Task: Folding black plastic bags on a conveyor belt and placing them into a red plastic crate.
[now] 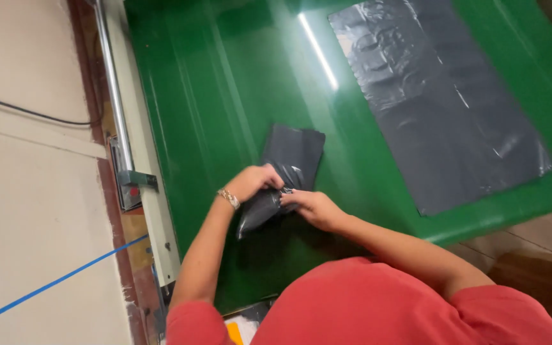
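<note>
near: left hand [255,181] and right hand [309,206], arms bent inward, both closed on the dark grey bag [289,167] | bag mid green table [225,96] | far right: flat grey sheet [442,96], bare green between

A single head-worn camera looks steeply down over the person's red shoulders onto a green table [225,96], fairly close. The view is tilted, with floor [27,191] at left.
</note>
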